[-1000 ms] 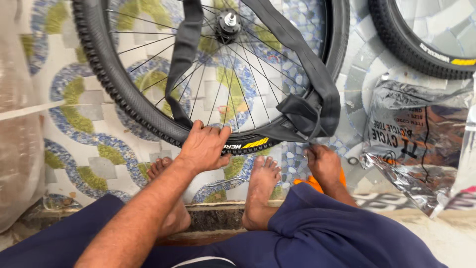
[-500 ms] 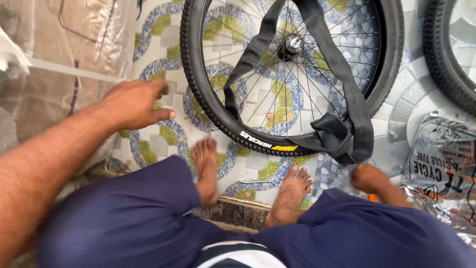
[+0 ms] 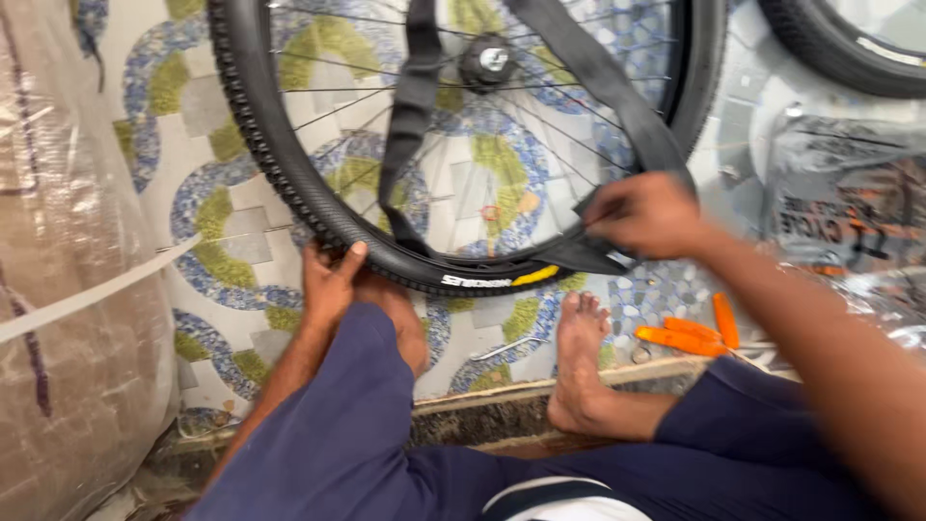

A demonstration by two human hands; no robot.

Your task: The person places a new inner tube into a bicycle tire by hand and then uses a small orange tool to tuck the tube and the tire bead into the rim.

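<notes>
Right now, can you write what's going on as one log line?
left hand: grips tyre edge | right hand: pinches black inner tube | orange tyre levers: on floor by foot

Single head-worn view, looking steeply down from above the knees, close to the fingers [image 3: 617, 207], tiled floor [image 3: 222, 232] beyond them

**Room around the wheel**

Left of the bicycle wheel [image 3: 289, 183], bare tiled floor [image 3: 174, 125] lies open up to the wrapped bundle [image 3: 68, 289]. Below the wheel, two bare feet and orange tyre levers [image 3: 690, 333] crowd the floor. Right of it, plastic packaging [image 3: 830, 193] blocks passage. Spokes and the slack inner tube [image 3: 415, 106] bar its middle.
</notes>
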